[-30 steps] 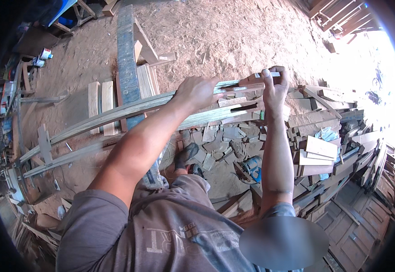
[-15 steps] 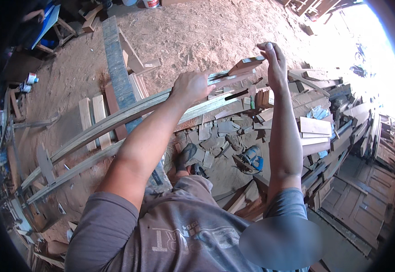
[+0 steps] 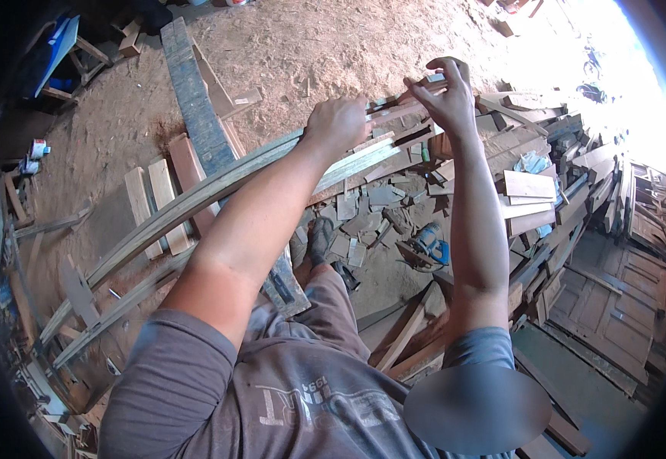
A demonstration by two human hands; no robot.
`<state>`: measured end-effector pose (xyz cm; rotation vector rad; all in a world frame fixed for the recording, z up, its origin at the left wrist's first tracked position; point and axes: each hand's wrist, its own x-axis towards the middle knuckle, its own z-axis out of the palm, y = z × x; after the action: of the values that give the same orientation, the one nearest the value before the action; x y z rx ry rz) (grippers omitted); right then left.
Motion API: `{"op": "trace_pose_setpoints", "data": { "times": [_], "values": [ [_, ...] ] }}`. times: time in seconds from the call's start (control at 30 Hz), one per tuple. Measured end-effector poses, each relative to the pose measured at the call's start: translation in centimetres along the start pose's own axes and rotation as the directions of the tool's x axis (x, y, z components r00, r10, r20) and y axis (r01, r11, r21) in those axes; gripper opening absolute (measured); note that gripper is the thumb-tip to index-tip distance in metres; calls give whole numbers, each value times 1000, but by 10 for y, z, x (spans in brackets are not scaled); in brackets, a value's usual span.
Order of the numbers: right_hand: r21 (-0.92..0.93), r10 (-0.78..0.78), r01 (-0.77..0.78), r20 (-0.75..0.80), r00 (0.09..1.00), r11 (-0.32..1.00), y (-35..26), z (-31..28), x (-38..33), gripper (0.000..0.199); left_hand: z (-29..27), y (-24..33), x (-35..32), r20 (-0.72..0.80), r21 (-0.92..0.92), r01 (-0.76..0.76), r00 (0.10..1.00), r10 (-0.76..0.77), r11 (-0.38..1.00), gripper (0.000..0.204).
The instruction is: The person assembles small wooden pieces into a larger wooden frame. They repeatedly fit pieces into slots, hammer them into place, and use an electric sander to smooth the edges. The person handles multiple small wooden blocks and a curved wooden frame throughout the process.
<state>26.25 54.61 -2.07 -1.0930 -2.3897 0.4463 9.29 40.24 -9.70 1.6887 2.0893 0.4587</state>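
Note:
Two long, pale wooden beams run side by side from the lower left toward the upper middle; the farther wooden beam [image 3: 218, 183] passes under my left hand [image 3: 337, 122]. My left hand is closed over that beam near its far end, its fingertips hidden on the far side. My right hand [image 3: 449, 96] pinches the right end of a short reddish wooden board [image 3: 406, 98], with thumb and fingers curved round it. This board lies nearly in line with the beam, and its left part is close to my left hand. The nearer beam [image 3: 363, 162] is untouched.
A dark, worn plank [image 3: 195, 99] crosses under the beams. Wood offcuts [image 3: 379, 199] litter the ground by my foot [image 3: 320, 241], near a blue power tool [image 3: 430, 245]. Stacked boards [image 3: 528, 187] and a panelled door [image 3: 608, 306] lie to the right.
The short board has swung down from a raised tilt to lie more along the beam. My right hand has turned and its fingers now curl round the board's end; my left hand has shifted slightly right.

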Motion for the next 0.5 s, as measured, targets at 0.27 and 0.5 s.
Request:
{"op": "trace_pose_setpoints", "data": {
  "times": [0.27, 0.5],
  "values": [
    [581, -168, 114, 38, 985, 806, 69, -9, -7, 106, -16, 13, -6, 32, -61, 82, 996, -80, 995, 44],
    [405, -138, -32, 384, 913, 914, 130, 6, 6, 40, 6, 25, 15, -303, -131, -142, 948, 97, 981, 53]
  ]
}}
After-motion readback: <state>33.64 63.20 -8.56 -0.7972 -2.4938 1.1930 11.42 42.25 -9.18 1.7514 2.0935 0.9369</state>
